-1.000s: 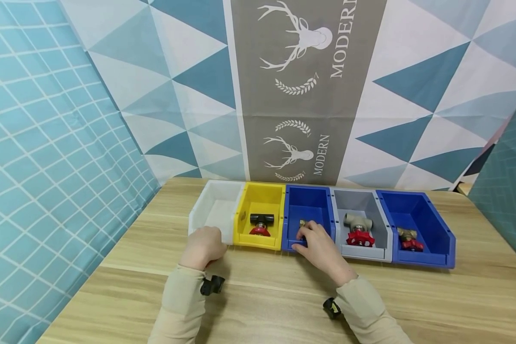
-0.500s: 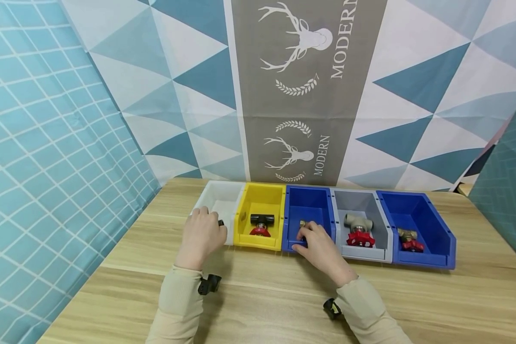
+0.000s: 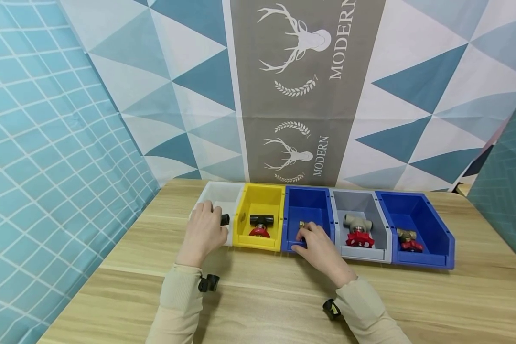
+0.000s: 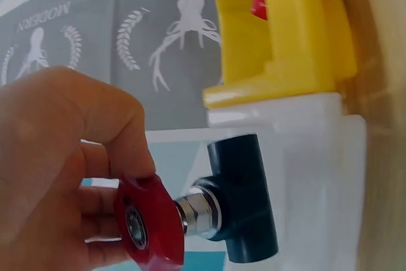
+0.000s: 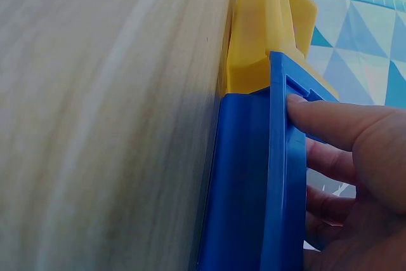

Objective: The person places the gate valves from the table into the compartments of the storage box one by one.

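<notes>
My left hand grips a valve by its red handwheel over the front of the white bin. The valve's black tee-shaped body shows plainly in the left wrist view, joined to the wheel by a silver nut. My right hand is at the front of the middle blue bin. Its thumb rests on that bin's front rim, and the other fingers reach behind the wall. A small brass part peeks out beside those fingers; whether they hold it is hidden.
A yellow bin holds a black valve with a red wheel. The grey bin holds a grey-beige valve; the right blue bin holds a brass valve. All stand side by side on a wooden table.
My left hand has risen and moved forward over the white bin, and the black end of the valve has come into sight beside it. My right hand has stayed in place.
</notes>
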Demonstrator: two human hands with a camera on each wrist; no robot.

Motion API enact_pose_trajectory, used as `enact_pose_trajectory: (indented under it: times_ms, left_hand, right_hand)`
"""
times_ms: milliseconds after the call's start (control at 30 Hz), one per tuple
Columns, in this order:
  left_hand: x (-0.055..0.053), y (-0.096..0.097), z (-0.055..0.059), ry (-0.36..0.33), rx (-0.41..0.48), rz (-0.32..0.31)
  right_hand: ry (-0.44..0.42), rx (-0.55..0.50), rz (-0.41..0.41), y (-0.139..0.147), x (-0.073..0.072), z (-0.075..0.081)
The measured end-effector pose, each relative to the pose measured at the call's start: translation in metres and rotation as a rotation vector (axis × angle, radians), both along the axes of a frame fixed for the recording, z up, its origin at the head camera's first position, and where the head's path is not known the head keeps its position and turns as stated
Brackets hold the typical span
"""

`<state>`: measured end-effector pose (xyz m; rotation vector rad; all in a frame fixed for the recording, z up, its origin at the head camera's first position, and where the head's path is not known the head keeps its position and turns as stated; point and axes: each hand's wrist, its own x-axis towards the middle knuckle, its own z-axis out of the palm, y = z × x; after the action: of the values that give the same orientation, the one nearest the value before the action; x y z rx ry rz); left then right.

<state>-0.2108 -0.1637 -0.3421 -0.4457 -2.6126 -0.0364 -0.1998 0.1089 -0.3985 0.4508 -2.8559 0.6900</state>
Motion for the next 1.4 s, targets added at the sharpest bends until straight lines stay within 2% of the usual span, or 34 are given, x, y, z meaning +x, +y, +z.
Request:
enact_pose_trajectory:
  times_ms: [100, 267, 500, 833, 1100, 1400]
  left_hand:
    - [-0.005, -0.002, -0.006, 0.009, -0.010, -0.031]
    - [-0.010, -0.004, -0.012, 0.009, -0.036, -0.050]
    - [-0.020, -0.009, -0.023, 0.077, -0.044, -0.106]
    - [-0.026, -0.010, -0.035, 0.051, -0.029, -0.041]
    - [-0.030, -0.011, -0.045, 0.014, 0.029, -0.078]
    - [-0.032, -0.009, -0.049, -0.041, 0.048, -0.071]
  right_hand:
    - [-0.003, 0.001, 0.000, 0.000, -0.001, -0.001]
    - [-0.003, 0.001, 0.001, 0.000, -0.001, -0.001]
    - [-0.006, 0.001, -0.004, 0.000, -0.001, -0.001]
    - [-0.006, 0.006, -0.010, -0.001, 0.000, 0.000]
    - [-0.008, 0.005, -0.010, -0.001, 0.000, 0.000]
    - [-0.006, 0.004, -0.014, -0.001, 0.001, 0.000]
